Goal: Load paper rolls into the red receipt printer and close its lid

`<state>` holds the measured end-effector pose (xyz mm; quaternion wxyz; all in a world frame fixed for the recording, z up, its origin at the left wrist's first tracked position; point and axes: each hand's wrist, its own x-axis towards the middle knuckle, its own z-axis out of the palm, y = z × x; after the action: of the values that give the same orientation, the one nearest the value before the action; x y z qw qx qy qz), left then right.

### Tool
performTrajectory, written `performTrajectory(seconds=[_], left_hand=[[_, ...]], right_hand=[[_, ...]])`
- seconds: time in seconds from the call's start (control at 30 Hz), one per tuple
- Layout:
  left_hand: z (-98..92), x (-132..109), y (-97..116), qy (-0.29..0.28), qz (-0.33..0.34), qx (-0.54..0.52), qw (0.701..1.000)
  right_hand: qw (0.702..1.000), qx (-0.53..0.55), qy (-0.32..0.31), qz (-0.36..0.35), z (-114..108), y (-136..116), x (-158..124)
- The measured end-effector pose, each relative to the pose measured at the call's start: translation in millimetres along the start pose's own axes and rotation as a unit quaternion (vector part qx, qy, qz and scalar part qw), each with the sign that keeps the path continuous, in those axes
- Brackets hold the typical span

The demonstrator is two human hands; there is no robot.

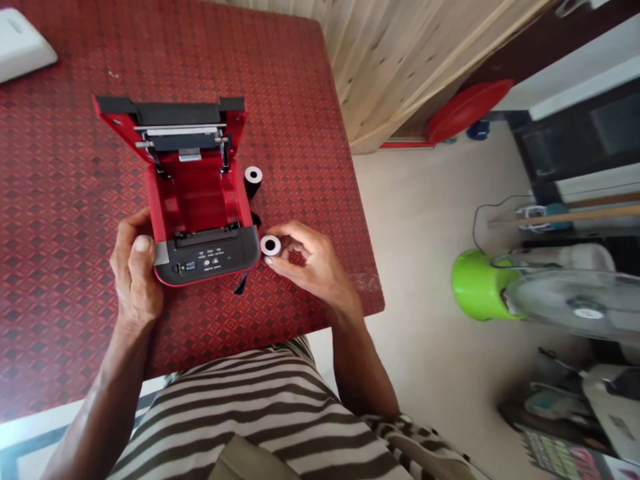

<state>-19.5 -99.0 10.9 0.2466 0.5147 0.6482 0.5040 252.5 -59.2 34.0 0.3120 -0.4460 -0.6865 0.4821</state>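
Observation:
A red and black receipt printer (207, 257) sits on the table with its lid (175, 117) raised, and its red paper bay (195, 197) shows nothing inside. My left hand (135, 267) grips the printer's left side, the thumb lying near its front left corner. Beside the front right corner, my right hand (313, 263) pinches a small paper roll (271, 246) between thumb and fingers. A second paper roll (253, 176) stands upright on the table, just right of the printer's bay. Part of a black strap (241, 285) shows under the printer's front edge.
The table (300, 133) has a red patterned cover, its right edge beyond my right hand. A white object (23, 47) lies at the far left corner. On the floor to the right are a green bucket (480, 285) and a fan (583, 307).

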Motion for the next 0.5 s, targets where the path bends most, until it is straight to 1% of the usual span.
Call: performTrajectory(seconds=[0.1,0.17,0.27,0.37,0.43,0.5], left_hand=[[2.1,-1,1,0.008,-0.004,0.017,1.000],[2.7,-2,2,0.007,-0.004,0.027,1.000],[3.2,-2,4,0.012,-0.005,0.021,1.000],[3.1,-2,6,0.007,-0.017,0.013,1.000],[2.6,-2,7,0.002,-0.019,0.015,1.000],[2.1,-2,6,0.002,-0.016,0.020,1.000]], right_hand=[[0.998,-0.053,-0.003,-0.039,8,5,9],[0.996,-0.071,-0.013,-0.048,8,5,12],[0.997,-0.055,-0.041,-0.034,4,7,9],[0.998,-0.027,-0.054,0.003,-6,5,4],[0.999,-0.028,-0.030,0.025,-15,1,6],[0.998,-0.052,0.017,0.016,-24,-4,16]])
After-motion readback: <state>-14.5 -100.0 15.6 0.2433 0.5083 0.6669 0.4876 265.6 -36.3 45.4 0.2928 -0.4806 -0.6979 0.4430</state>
